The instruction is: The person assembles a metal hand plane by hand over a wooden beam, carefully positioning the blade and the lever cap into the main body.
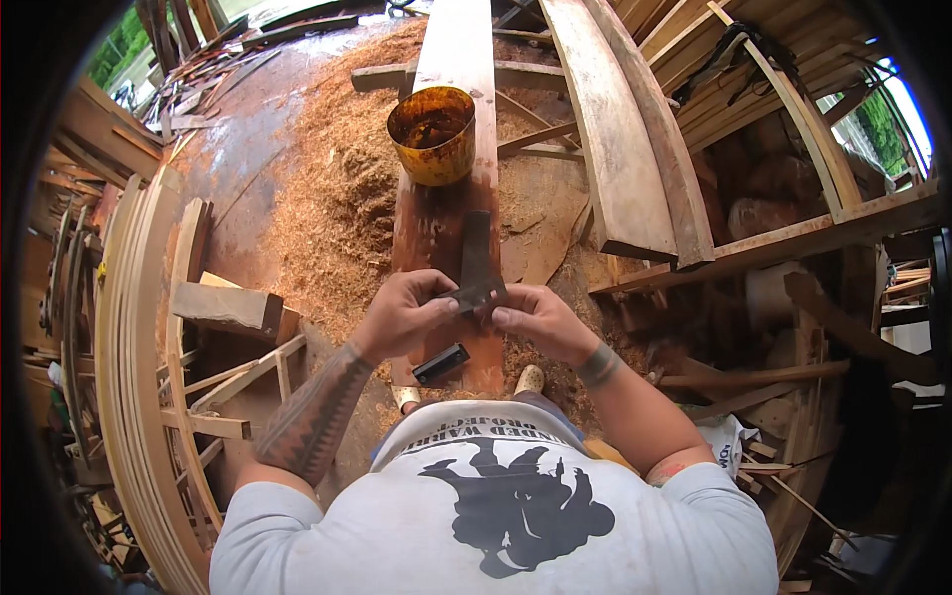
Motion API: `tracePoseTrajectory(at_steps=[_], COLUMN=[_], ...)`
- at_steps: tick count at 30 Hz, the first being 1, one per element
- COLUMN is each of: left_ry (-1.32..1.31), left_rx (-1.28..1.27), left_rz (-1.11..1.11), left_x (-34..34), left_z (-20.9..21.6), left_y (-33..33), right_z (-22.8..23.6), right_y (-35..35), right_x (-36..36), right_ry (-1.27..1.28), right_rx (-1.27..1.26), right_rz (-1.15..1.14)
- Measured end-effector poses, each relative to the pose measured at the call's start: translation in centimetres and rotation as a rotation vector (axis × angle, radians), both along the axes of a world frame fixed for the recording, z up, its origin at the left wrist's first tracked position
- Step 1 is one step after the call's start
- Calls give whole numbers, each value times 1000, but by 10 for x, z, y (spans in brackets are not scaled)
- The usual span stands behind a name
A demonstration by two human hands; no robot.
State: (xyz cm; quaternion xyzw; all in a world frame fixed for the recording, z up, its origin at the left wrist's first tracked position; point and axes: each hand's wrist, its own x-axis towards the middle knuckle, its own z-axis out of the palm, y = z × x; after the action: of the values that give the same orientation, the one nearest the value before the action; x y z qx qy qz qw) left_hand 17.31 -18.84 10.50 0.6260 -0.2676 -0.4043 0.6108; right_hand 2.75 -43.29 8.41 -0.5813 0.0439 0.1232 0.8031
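Both hands hold a thin dark grey strip that looks like sandpaper, above the near part of a plank. My left hand pinches its near end from the left, thumb on top. From the right, my right hand grips the same end between thumb and fingers. The strip's far part stretches away from me over the plank; I cannot tell whether it touches the wood. Close to my body, a small black block lies on the reddish-brown wet-looking plank, below my left hand.
A stained yellow bucket with dark residue stands farther along the plank. Wood shavings cover the floor to its left. Thick boards lie at the right; a timber block and stacked long boards are at the left.
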Motion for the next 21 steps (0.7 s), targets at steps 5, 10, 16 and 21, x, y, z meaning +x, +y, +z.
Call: tracePoseTrajectory(at_steps=[5,10,16,21], left_ry=[163,362,232,193], left_rx=[-59,-67,-66,-57], left_rz=[-3,-50,-108,-140], left_x=[-34,-42,-56,-59], left_z=[50,91,116,125], left_y=[14,24,30,31], right_z=[59,83,89,86], right_y=[25,32,35,33], right_x=[-21,-29,-43,-45], right_ry=[-21,59,119,61], right_rx=[128,289,478,560], right_rz=[-3,-78,-121,-60])
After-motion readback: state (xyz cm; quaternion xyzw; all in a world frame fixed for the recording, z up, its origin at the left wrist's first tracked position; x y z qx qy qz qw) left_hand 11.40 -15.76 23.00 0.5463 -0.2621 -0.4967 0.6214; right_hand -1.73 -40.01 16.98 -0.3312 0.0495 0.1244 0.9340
